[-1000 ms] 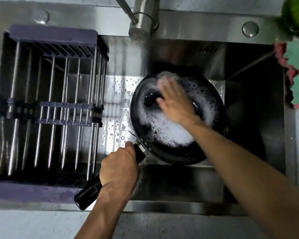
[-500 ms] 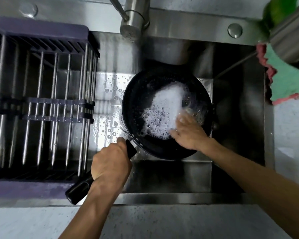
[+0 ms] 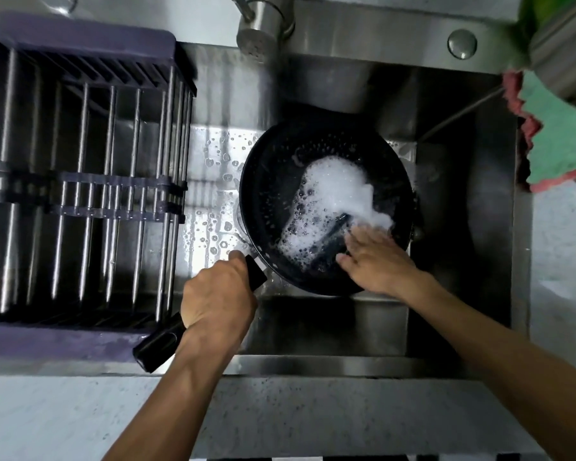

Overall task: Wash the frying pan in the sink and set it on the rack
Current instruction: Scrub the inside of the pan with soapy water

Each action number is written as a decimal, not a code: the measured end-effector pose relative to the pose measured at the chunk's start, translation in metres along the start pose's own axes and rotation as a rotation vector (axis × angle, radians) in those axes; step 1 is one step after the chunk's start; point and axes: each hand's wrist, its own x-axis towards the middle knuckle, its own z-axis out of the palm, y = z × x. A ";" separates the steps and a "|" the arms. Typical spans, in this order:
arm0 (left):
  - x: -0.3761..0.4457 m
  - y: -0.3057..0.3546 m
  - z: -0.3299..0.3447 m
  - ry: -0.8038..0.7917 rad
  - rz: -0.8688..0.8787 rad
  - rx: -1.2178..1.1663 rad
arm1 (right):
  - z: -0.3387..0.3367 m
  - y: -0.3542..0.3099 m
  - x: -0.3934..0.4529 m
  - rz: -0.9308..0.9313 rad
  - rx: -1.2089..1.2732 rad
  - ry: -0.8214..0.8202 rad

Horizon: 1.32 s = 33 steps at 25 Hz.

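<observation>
At left, we see a purple-framed rack of steel rods [image 3: 80, 194] spanning the stainless steel sink [image 3: 446, 294]. Our left hand [image 3: 218, 302] grips the handle of the round black frying pan [image 3: 270, 181], held over the basin; our right hand [image 3: 374, 261], fingers flat, presses a dark sponge [image 3: 330, 241] into white foam [image 3: 336, 191].

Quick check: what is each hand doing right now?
Left hand: grips the pan handle.
Right hand: open, fingers straight, pressing inside the soapy frying pan.
</observation>
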 end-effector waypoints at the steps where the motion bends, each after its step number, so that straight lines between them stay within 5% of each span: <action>1: 0.001 0.000 0.000 0.008 0.000 0.005 | 0.005 -0.002 0.000 -0.043 0.013 -0.059; 3: 0.003 -0.002 0.002 0.012 0.001 0.014 | 0.015 -0.001 -0.001 -0.139 0.126 -0.105; 6: 0.001 -0.002 0.001 0.009 0.005 -0.005 | 0.005 0.011 -0.005 0.010 -0.016 0.099; 10: 0.001 -0.001 0.001 0.026 0.006 -0.008 | 0.009 0.008 -0.017 -0.118 0.009 -0.044; 13: 0.000 -0.001 0.000 0.018 -0.002 -0.024 | 0.004 0.022 -0.009 0.082 -0.225 0.117; 17: 0.002 0.000 0.001 0.029 -0.001 -0.006 | 0.017 0.021 -0.001 -0.134 -0.036 -0.097; 20: 0.000 -0.001 0.000 0.028 -0.006 -0.005 | 0.008 0.023 0.015 0.108 -0.100 0.052; 23: 0.002 -0.001 0.001 0.041 0.005 0.001 | 0.014 -0.011 0.021 -0.184 0.177 -0.136; 27: 0.000 -0.002 0.001 0.033 0.012 -0.003 | 0.001 -0.021 0.049 0.037 0.237 0.187; 30: 0.002 -0.003 0.002 0.047 0.023 0.011 | 0.008 -0.032 0.061 -0.258 0.190 0.125; 33: -0.001 -0.002 0.001 0.030 0.013 0.006 | -0.003 -0.035 0.072 0.023 0.376 0.288</action>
